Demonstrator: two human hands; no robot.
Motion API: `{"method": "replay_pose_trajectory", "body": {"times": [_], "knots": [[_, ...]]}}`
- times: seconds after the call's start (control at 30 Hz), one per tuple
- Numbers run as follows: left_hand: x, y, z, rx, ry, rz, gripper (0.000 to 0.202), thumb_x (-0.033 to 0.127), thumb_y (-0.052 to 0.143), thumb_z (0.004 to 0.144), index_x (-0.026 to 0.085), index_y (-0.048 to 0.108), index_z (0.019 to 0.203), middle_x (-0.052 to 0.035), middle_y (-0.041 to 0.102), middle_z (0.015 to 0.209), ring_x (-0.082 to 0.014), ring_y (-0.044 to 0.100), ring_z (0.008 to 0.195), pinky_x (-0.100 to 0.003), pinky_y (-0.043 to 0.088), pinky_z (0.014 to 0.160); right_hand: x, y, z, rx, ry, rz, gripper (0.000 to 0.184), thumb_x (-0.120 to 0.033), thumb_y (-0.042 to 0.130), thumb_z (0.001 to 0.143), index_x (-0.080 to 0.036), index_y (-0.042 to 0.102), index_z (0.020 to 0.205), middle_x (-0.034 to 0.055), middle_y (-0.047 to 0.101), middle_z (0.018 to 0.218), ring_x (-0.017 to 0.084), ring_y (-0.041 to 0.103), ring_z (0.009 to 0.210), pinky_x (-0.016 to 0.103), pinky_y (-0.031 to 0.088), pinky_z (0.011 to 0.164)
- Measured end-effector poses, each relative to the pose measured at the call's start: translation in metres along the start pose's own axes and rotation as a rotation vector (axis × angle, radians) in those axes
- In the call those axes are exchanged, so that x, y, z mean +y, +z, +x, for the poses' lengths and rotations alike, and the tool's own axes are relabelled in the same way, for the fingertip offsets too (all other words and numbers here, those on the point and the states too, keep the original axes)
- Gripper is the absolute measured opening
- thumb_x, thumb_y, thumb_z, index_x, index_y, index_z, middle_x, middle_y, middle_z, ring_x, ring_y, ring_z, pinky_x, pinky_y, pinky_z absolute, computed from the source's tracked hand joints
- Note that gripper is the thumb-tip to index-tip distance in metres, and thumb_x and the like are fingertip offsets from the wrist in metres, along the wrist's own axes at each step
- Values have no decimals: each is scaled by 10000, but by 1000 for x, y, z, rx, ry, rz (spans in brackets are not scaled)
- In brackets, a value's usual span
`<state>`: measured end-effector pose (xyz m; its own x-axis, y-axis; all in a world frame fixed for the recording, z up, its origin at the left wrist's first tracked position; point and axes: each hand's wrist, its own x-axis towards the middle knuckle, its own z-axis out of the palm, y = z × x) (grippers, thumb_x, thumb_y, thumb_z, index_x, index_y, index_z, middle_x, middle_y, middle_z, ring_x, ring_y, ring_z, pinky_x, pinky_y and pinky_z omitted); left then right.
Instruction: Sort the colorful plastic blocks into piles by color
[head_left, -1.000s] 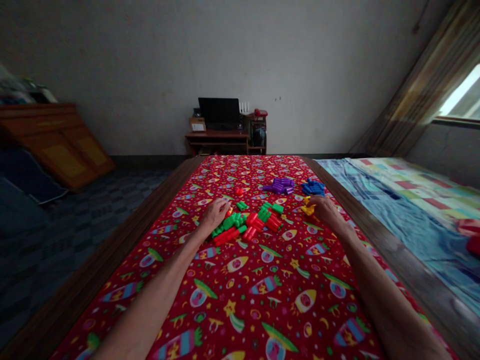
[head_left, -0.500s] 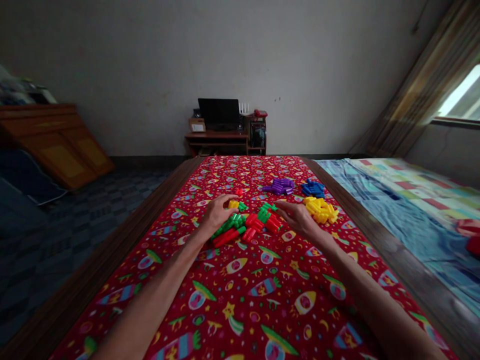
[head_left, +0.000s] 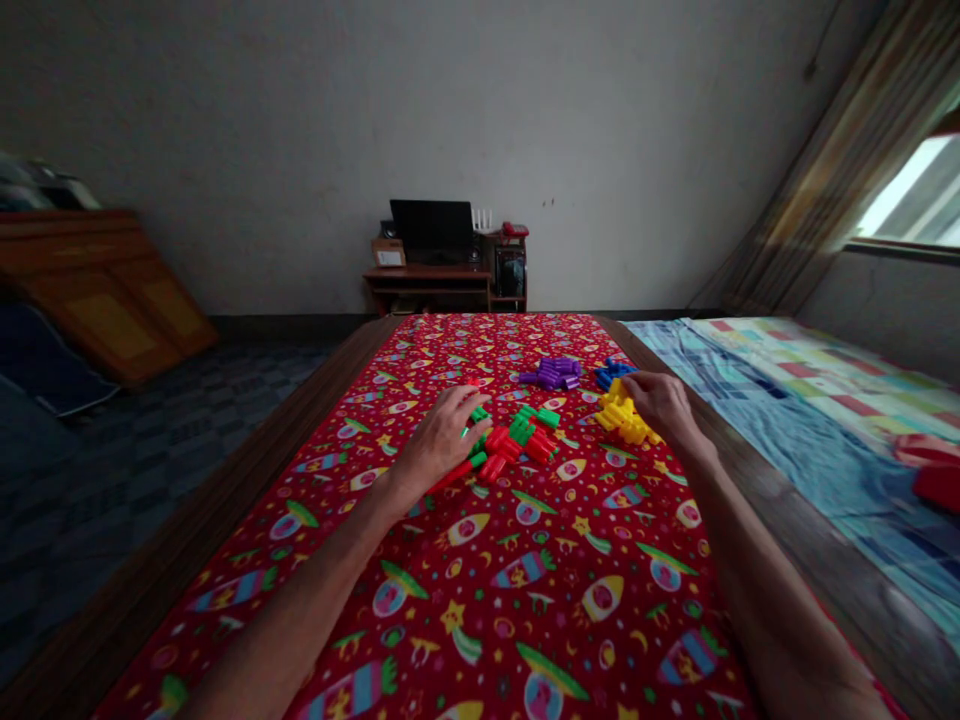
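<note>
Right hand (head_left: pixel 666 402) pinches a glossy yellow piece (head_left: pixel 616 389) (stubby plastic), left hand (head_left: pixel 441 430) loosely spread over green pieces (head_left: pixel 480 413).

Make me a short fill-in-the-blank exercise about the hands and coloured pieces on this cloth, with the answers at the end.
1. The right hand is at the pile coloured ____.
2. Level with the purple pile, on its right, the small heap is ____.
3. Beside the left hand, the mixed heap is red and ____.
4. The patterned cloth has a ____ background.

Missing words: yellow; blue; green; red.
</note>
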<state>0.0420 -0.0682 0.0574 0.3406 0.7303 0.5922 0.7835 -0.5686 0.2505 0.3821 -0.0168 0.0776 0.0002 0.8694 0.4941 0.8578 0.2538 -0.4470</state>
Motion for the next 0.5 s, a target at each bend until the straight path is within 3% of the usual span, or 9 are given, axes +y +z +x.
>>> {"method": "replay_pose_trajectory", "body": {"times": [0.13, 0.23, 0.37, 0.43, 0.5], "knots": [[-41, 9, -8, -57, -132, 10, 452, 471, 446, 921, 180, 562, 1247, -125, 589, 1223, -265, 543, 1180, -431, 423, 1046, 53, 1, 1, -13, 195, -178, 332, -324, 480, 843, -145, 753, 906, 142, 717, 832, 258, 646, 855, 348, 471, 761], [-57, 23, -23, -167, -229, 38, 564, 576, 449, 888, 209, 523, 1310, -130, 557, 1325, -284, 497, 1256, -457, 384, 1067, 62, 10, -2, -9, 194, -166, 310, -295, 512, 820, -120, 746, 925, 175, 720, 900, 279, 649, 917, 377, 474, 811], [-78, 30, -37, -200, -357, 91, 570, 616, 436, 882, 261, 526, 1318, -124, 523, 1396, -322, 433, 1322, -536, 319, 1084, 33, 19, -1, 195, 91, -6, 313, -310, 510, 833, -110, 733, 921, 144, 727, 905, 264, 662, 890, 365, 483, 824], [-92, 27, -38, -160, -385, 98, 529, 585, 398, 908, 263, 541, 1301, -120, 539, 1385, -317, 432, 1325, -549, 289, 1097, 8, 28, -4, 109, 8, 156, 357, -374, 468, 876, -136, 733, 895, 83, 725, 807, 240, 670, 809, 333, 504, 757], [-104, 23, -39, -123, -381, 81, 530, 547, 328, 936, 230, 542, 1302, -127, 559, 1362, -292, 447, 1316, -524, 286, 1113, -16, 45, -12, -63, -84, 308, 415, -438, 419, 913, -162, 724, 964, 55, 728, 823, 233, 673, 821, 327, 516, 749]]}}
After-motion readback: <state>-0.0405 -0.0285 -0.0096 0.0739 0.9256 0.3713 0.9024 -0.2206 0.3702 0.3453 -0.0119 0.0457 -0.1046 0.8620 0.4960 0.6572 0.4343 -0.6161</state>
